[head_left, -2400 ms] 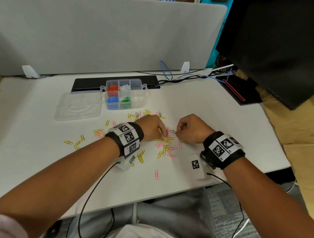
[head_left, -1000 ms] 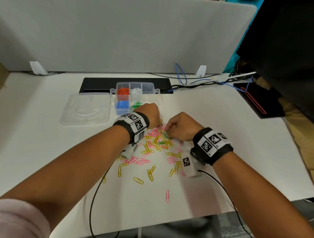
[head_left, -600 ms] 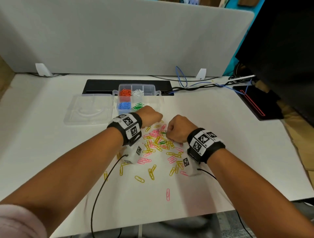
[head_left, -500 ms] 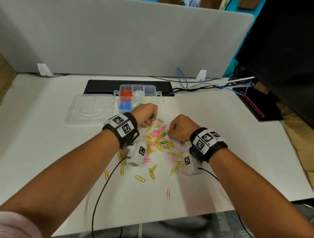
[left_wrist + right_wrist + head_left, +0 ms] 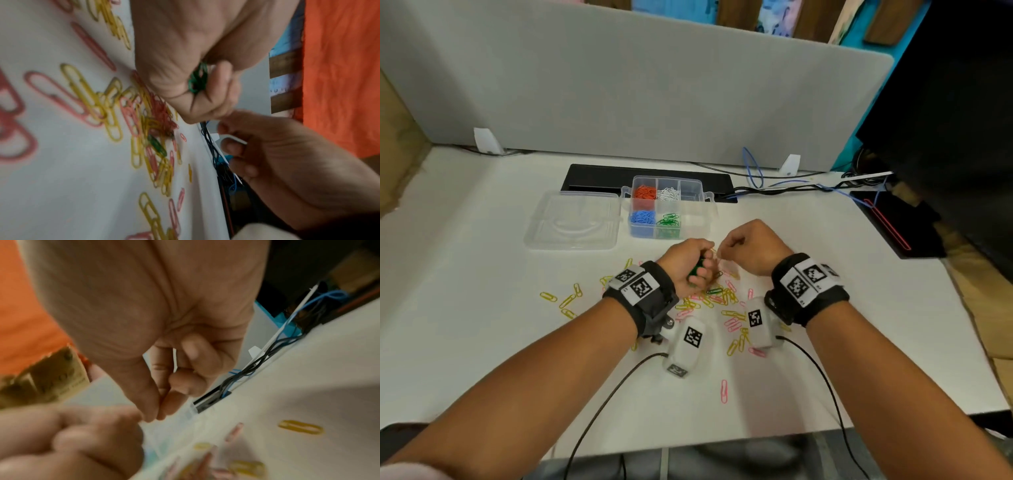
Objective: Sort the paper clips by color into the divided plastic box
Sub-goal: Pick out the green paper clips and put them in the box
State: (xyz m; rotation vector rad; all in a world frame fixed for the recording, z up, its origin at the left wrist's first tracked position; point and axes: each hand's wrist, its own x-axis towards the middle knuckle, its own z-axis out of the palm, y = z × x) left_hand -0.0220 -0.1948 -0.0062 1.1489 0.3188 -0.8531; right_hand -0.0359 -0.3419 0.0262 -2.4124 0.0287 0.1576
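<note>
The clear divided box stands at the back with orange, white, blue and green clips in separate compartments. Yellow and pink clips lie scattered on the white table, with a lone green clip among them. My left hand hovers above the pile, its fingers curled round a bunch of green clips. My right hand is just right of it, thumb and forefinger pinched together at the left fist. No clip shows between them.
The box's clear lid lies left of the box. A black cable slot and cables run along the back under the grey partition. A black pad sits at the right edge. Wrist-camera cords trail toward the front.
My right hand has lifted off the pile and come up against my left fist. The left hand has drawn back a little from the box, still holding green clips.
</note>
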